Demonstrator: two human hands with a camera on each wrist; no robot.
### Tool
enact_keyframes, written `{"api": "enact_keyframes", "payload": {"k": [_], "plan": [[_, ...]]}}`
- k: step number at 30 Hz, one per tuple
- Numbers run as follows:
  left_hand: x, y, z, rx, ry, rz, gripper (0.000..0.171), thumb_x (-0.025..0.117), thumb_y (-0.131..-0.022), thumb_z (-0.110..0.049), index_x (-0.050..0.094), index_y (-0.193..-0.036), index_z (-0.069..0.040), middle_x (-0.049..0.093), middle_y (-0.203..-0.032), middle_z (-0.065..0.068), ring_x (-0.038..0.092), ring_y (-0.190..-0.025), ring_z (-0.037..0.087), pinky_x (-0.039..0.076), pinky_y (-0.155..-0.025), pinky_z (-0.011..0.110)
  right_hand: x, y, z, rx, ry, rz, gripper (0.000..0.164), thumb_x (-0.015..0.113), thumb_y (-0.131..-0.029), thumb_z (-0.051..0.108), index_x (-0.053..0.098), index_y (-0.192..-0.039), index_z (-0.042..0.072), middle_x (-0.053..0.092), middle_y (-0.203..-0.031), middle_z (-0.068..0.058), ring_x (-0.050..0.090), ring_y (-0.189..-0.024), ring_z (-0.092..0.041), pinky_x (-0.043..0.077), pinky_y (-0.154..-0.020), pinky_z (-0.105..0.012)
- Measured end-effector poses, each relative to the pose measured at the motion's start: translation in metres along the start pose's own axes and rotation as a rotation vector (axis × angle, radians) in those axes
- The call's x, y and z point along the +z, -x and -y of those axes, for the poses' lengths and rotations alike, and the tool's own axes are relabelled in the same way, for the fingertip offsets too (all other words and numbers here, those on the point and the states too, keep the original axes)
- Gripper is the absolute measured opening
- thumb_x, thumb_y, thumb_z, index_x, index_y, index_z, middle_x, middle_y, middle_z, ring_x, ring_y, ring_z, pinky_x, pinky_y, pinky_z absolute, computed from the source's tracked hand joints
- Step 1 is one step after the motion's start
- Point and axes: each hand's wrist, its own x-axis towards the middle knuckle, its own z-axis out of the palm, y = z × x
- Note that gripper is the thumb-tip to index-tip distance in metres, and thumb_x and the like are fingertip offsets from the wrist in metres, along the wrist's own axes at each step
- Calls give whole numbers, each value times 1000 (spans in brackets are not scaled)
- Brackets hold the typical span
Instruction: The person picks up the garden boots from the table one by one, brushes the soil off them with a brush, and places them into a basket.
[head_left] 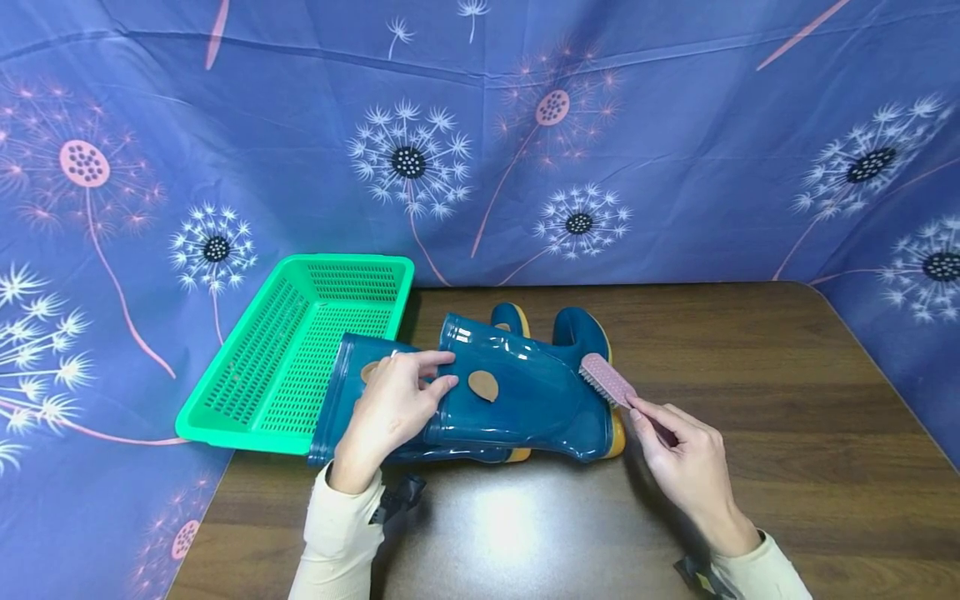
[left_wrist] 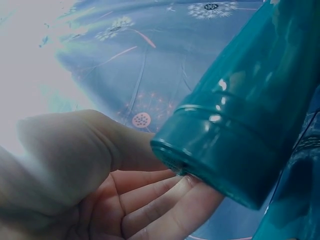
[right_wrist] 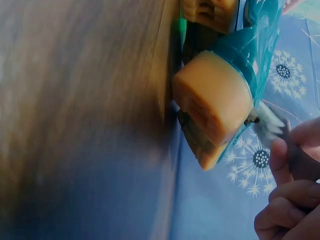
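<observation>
A shiny blue rubber boot (head_left: 517,387) with a tan oval patch lies on its side across a second rubber boot (head_left: 337,396). My left hand (head_left: 397,396) pinches the upper boot at the rim of its shaft. The left wrist view shows the thumb and fingers at that boot rim (left_wrist: 210,160). In my right hand (head_left: 686,458) is a pink scrub brush (head_left: 606,379), held by its handle. Its pale bristles (right_wrist: 267,122) meet the boot near the ankle. The boot's yellow-orange sole (right_wrist: 215,92) faces the right wrist camera.
A green plastic basket (head_left: 213,435) with perforated walls stands at the left, beside the boot shafts. Everything rests on a brown wooden table (head_left: 757,358). A blue cloth (head_left: 675,150) with dandelion prints hangs behind and at both sides.
</observation>
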Motion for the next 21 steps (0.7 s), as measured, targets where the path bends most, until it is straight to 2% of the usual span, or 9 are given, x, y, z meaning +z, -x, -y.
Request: {"api": "enact_keyframes", "payload": {"k": [3,7,9,11,16,18,21], "plan": [[0,0,0,-4,-1,0,38,76,-100,-22,73,-138,-15,78,-125,13,71,-83,19,56,-71,35,-1,0,0,-18,-37,7,32,82,-82,-10,85,-109,7,62,-72,8,38,-61,8,28,-51,-13],[1,-1,1,-7,-9,-3,38,76,-101,-23,73,-138,-16,77,-128,13,75,-103,27,61,-86,44,3,1,1,-130,-154,52,39,81,-76,-15,84,-110,6,69,-79,5,46,-65,7,34,-52,-12],[1,-1,1,-7,-9,-3,38,76,-101,-23,73,-138,-16,77,-129,13,75,-107,29,61,-89,47,4,1,1,-153,-146,76,38,81,-77,-13,85,-109,7,70,-80,6,46,-65,7,34,-53,-10],[1,-1,1,-6,-8,-2,39,76,-101,-23,73,-139,-16,77,-129,13,75,-106,29,61,-88,46,4,1,1,-123,-96,73,34,82,-79,-10,85,-108,7,71,-79,5,45,-64,7,32,-53,-10],[0,-1,0,-8,-11,2,39,75,-101,-23,73,-139,-16,77,-129,13,74,-105,29,61,-88,46,-1,-1,-2,11,72,-16,25,82,-83,-4,85,-105,7,73,-76,1,41,-61,6,27,-52,-12],[0,-1,0,-9,-12,3,39,75,-101,-23,72,-139,-16,77,-129,13,74,-105,29,61,-89,46,-2,-2,-2,26,93,-35,25,83,-82,-4,86,-104,8,73,-76,1,41,-61,6,27,-52,-12],[1,-1,1,-9,-12,3,39,75,-101,-23,72,-139,-16,77,-129,13,74,-104,28,61,-87,44,-1,-2,-1,14,43,-9,29,83,-83,-7,85,-107,8,69,-75,4,41,-61,6,29,-52,-11]]}}
